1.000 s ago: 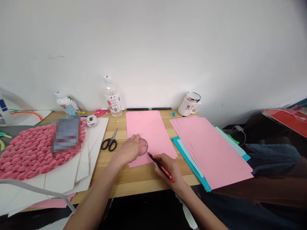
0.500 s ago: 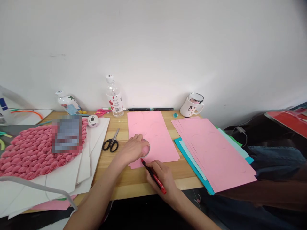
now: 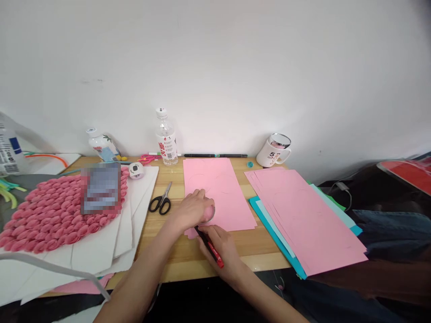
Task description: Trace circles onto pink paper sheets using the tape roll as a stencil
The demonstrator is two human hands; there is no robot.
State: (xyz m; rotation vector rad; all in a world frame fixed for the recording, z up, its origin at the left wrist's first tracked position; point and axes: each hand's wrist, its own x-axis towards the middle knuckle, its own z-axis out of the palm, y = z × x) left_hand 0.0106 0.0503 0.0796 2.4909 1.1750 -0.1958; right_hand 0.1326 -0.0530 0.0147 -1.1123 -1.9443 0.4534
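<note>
My left hand presses a round, clear disc with a greyish rim onto a sheet of pink paper. Its fingers are bent over the disc and hide much of it. In my right hand is a red-and-black pen, gripped near its tip. That tip meets the paper's near edge, just left of the disc's lower rim. Faint round outlines show on the sheet farther up. Black-handled scissors lie on the wood left of the paper.
Right of me, more pink sheets lie over blue ones. A white mug, a water bottle and a dark pen line the wall. Pink paper rosettes cover boards at left, with a blurred flat object on top.
The pen tip has shifted left along the disc's lower edge, my right hand moving with it. My left hand still presses the disc. The whole view has swung slightly.
</note>
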